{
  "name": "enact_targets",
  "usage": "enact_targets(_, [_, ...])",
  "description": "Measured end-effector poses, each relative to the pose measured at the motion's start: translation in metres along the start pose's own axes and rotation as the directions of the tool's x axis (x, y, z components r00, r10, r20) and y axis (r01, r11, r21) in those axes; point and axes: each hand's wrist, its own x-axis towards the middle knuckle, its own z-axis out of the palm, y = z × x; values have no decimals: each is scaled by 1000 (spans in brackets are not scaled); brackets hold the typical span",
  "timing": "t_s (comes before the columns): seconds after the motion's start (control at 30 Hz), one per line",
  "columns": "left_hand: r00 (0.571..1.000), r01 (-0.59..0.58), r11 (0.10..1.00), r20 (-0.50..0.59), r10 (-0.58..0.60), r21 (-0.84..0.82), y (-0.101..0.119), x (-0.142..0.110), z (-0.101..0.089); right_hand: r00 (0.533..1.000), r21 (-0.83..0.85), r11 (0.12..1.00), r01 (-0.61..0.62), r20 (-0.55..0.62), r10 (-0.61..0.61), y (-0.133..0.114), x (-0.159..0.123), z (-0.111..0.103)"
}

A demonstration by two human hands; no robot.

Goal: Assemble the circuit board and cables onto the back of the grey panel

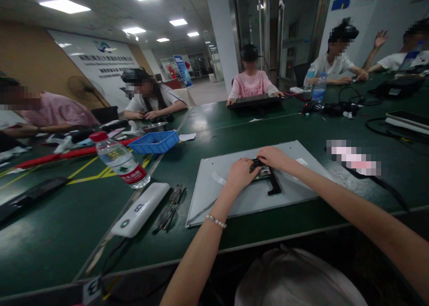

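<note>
A flat grey panel (288, 194) lies on the dark green table (234, 132) in front of me. On its middle sits a small black part with a circuit board and a black strip (273, 185) running toward me. My left hand (239, 174), with a bead bracelet on the wrist, is curled with its fingers closed on the left end of that black part. My right hand (273, 156) rests on top of the part from the far side, fingers bent down onto it. What lies under the fingers is hidden.
A water bottle (120, 163) lies near a white power bank (140, 209) and folded glasses (169, 210) to the left. A blue tray (156, 142) and a red bar sit farther left. Several people work around the table; cables and bottles lie at the far right.
</note>
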Motion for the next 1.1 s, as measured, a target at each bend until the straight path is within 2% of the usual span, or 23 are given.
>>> enact_targets(0.17, [1000, 25, 1000, -1, -25, -11, 1, 0, 1, 1000, 66, 998, 19, 1, -20, 2, -1, -2])
enact_targets(0.3, [1000, 22, 1000, -11, -22, -10, 0, 0, 2, 998, 105, 994, 15, -59, -9, 8, -11, -12])
enact_targets(0.47, [1000, 7, 999, -15, -7, -33, 1, 0, -1, 989, 166, 984, -61, -123, 82, 34, -42, -26])
enact_targets(0.63, [998, -61, 995, -36, 58, -85, 4, 1, -5, 983, 250, 960, -127, -98, 156, 57, -77, -20])
enact_targets(0.77, [990, -143, 986, 1, 143, -91, 5, 1, -7, 982, 301, 942, -147, -70, 176, 54, -86, -12])
enact_targets(1.0, [973, -221, 970, 40, 226, -97, 8, -1, -9, 978, 432, 879, -202, 34, 207, 40, -78, -6])
enact_targets(1.1, [965, -256, 963, 40, 260, -87, 9, -1, -9, 973, 465, 858, -219, 40, 226, 39, -78, -4])
